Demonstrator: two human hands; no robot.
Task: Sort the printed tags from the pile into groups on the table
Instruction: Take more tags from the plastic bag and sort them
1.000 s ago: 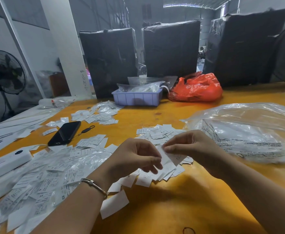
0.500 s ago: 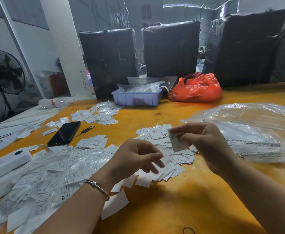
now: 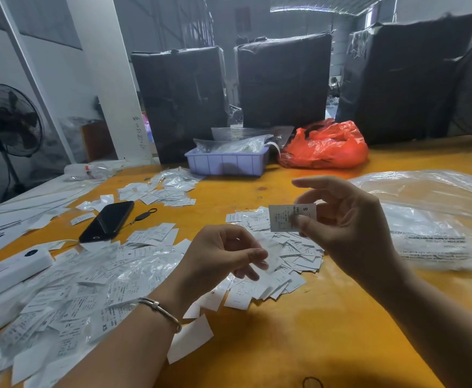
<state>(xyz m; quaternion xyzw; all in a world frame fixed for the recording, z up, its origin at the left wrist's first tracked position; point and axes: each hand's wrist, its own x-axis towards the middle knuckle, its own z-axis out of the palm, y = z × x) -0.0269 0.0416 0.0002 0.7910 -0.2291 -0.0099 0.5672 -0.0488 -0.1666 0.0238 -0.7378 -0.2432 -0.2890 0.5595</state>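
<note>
Sorting is continuing: I am pinching one tag [image 3: 292, 217] marked S in my right hand [image 3: 349, 228], raised above the middle group [image 3: 282, 253]; left hand [image 3: 223, 256] is pinching something blurred; the big pile [image 3: 69, 287] is waiting.

The small white printed tag [image 3: 292, 217] is showing the letter "S" at its upper right; its finer print is staying illegible. Loose white tags in the left pile [image 3: 69, 309] are showing "XS" and "XL".
</note>
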